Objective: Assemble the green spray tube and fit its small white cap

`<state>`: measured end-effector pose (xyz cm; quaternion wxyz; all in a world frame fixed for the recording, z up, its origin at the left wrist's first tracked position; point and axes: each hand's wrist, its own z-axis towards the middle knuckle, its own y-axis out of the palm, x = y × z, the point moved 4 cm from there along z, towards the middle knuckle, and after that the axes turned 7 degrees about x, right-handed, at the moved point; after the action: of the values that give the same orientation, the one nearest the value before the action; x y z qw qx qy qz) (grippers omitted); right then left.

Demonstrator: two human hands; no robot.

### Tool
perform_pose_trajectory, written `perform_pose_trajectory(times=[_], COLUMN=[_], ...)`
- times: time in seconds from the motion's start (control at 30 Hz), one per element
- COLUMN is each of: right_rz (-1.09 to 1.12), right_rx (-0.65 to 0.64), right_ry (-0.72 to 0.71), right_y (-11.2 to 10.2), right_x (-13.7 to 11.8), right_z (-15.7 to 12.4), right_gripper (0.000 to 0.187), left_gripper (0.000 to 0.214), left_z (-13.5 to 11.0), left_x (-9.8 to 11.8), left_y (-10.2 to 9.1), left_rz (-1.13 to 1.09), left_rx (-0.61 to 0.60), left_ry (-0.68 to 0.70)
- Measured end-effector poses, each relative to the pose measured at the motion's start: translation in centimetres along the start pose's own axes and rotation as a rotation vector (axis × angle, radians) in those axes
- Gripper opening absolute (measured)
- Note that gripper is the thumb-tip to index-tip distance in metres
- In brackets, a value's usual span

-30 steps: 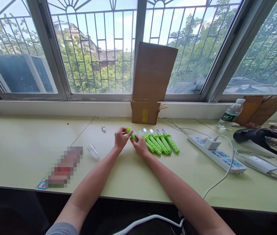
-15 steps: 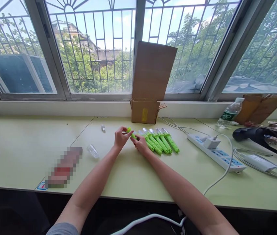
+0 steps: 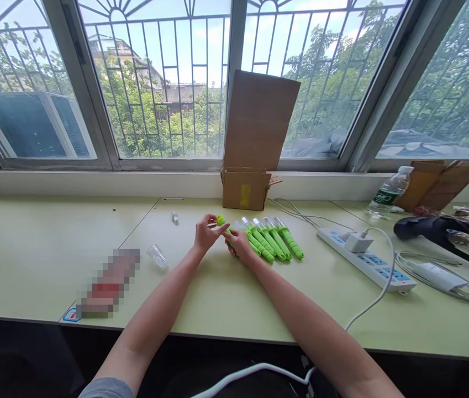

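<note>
Between my two hands is a bright green tube-shaped handle (image 3: 220, 220), tilted, its open-looking end up and to the left. The fingers of my left hand (image 3: 206, 234) are closed around that upper end. My right hand (image 3: 239, 244) grips the lower part, which its fingers mostly hide. Just right of it, several green handles with clear tips (image 3: 275, 237) lie side by side on the table. Left of my hands a clear ribbed plastic cup (image 3: 157, 256) lies on its side. Farther back is a small clear and white piece (image 3: 175, 218).
A cardboard box (image 3: 242, 188) with its flap raised stands by the window. To the right are a white power strip (image 3: 369, 260) with a plug and cables, a coiled cable (image 3: 441, 275), a water bottle (image 3: 389, 192) and a black strap (image 3: 433, 232). A blurred-out item (image 3: 107, 284) lies left.
My fingers have shifted slightly on the green handle, and its upper end has moved a little to the right. The things lying on the table have stayed put.
</note>
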<state>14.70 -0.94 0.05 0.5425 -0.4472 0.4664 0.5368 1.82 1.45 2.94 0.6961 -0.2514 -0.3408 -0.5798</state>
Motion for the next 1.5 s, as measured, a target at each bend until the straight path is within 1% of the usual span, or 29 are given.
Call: perform_pose_trajectory(times=[0.1,0.23,0.37,0.5,0.57,0.63,0.83,1.0,1.33,1.5], right_rz=[0.001,-0.111,-0.304,-0.479,-0.508,-0.491,-0.29,-0.153,0.011,0.035], right_rx=[-0.01,0.013,0.102,0.209,0.251,0.26,0.188,0.15,0.093,0.088], right_ry=[0.002,-0.066,-0.151,-0.297,-0.337,-0.348,-0.249,-0.162,-0.043,-0.007], right_y=[0.0,0.5,1.0,1.0,0.8,0.6,0.5,0.6,0.7,0.8], right_x=[0.0,-0.1,-0.1,-0.4,-0.4,-0.2,0.8,0.7,0.3,0.3], right_z=[0.0,-0.2,-0.4,-0.3,-0.2,0.0,0.4,0.2,-0.2,-0.4], right_gripper=[0.041,0.042,0.041,0.042,0.044,0.044,0.046,0.045,0.045,0.044], left_gripper=[0.046,0.043,0.037,0.035,0.036,0.037,0.039,0.04,0.041,0.041], left_z=[-0.2,-0.2,0.0,0.1,0.1,0.1,0.1,0.1,0.0,0.0], left_x=[0.0,0.0,0.0,0.1,0.1,0.2,0.3,0.4,0.4,0.2], left_y=[0.3,0.0,-0.5,-0.5,-0.5,-0.4,-0.4,-0.3,-0.2,0.0], left_rz=[-0.058,-0.031,0.023,0.069,0.078,0.069,0.044,0.04,0.014,-0.01], left_rx=[-0.036,-0.002,0.05,0.059,0.049,0.036,0.009,-0.005,-0.012,-0.023], left_ry=[-0.043,-0.048,-0.025,0.023,0.039,0.047,0.055,0.046,0.046,0.034])
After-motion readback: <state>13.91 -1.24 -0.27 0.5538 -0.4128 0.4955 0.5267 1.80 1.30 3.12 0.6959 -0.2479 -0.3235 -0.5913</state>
